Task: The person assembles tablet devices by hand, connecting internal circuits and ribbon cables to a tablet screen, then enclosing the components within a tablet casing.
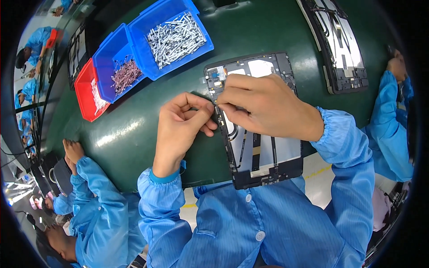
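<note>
An opened tablet housing (pixel 286 154), black-framed with silver plates and dark cables inside, lies in front of me, its near end at the table's edge. My right hand (pixel 263 105) is over its upper left part, fingers pinched together at the left rim; whatever sits between those fingertips is hidden. Beside the same rim, my left hand (pixel 181 127) has its thumb pressed to the index finger, the other fingers curled. Nothing I can name shows in that pinch. Both hands meet near the housing's left edge.
Two blue bins stand at the upper left, one with silver-white strips (pixel 176 39), one with pinkish wired parts (pixel 126 75). A red bin (pixel 85 96) with white pieces adjoins them. More opened housings (pixel 342 49) lie at the upper right. Co-workers in blue sit on both sides.
</note>
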Available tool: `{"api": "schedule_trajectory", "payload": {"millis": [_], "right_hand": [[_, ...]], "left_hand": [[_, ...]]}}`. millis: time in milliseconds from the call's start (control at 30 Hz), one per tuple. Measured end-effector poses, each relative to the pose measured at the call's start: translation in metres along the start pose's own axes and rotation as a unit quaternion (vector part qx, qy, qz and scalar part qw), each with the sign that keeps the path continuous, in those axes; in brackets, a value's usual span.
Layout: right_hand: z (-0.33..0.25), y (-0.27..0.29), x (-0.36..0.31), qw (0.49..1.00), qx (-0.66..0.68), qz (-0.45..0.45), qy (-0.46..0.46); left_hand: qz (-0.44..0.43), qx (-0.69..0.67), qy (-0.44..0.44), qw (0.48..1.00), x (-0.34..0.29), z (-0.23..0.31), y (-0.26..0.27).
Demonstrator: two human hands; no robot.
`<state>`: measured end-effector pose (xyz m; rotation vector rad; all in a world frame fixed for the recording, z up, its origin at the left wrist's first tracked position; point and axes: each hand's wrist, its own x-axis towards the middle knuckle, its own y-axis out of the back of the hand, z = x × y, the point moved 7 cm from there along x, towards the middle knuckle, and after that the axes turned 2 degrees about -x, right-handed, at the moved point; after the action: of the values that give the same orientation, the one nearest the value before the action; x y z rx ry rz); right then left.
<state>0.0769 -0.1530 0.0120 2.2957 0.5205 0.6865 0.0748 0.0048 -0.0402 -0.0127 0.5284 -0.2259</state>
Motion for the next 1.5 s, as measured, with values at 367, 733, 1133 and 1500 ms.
{"api": "schedule_trajectory", "payload": {"millis": [367, 733, 1133, 1500], "right_hand": [[0.001, -0.001, -0.001, 1.0, 0.001, -0.002, 0.002], [0.004, 0.006, -0.008, 0.997, 0.013, 0.029, -0.076], [0.014, 0.018, 0.025, 0.992, 0.015, -0.051, -0.115], [0.011, -0.02, 0.132, 0.896, -0.418, -0.049, 0.141]], "left_hand": [[0.019, -0.002, -0.021, 1.0, 0.001, -0.001, -0.002], [0.015, 0.018, -0.027, 0.999, 0.001, 0.001, -0.002], [-0.06, 0.059, -0.013, 0.996, 0.013, 0.007, -0.008], [-0.077, 0.01, -0.043, 0.996, 0.01, 0.005, 0.009]]}}
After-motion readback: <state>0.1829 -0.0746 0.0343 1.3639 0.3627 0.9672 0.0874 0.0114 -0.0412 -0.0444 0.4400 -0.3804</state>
